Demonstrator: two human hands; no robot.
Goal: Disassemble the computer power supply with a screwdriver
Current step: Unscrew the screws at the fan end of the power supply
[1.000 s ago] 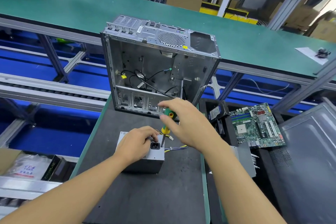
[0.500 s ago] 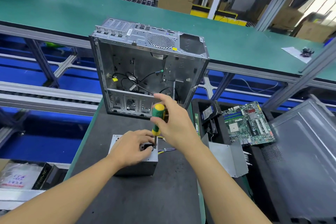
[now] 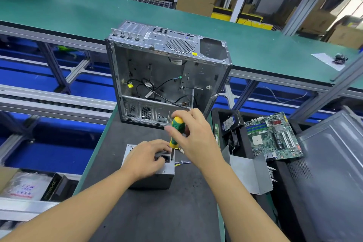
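Power supply [image 3: 157,179], lower centre on the worktop [image 3: 157,214]: judged a stiff, weighty sheet-metal box, best held by its side walls; clasped from above by the left hand [image 3: 144,160], the upright screwdriver [image 3: 176,129] being gripped in the right hand [image 3: 194,139].

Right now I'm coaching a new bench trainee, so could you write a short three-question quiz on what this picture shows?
1. True or false: the right hand grips the screwdriver.
2. The left hand steadies: A a keyboard, B the power supply, C a monitor.
3. Fill in: the motherboard lies to the ___ of the open computer case.
Key: 1 true; 2 B; 3 right.
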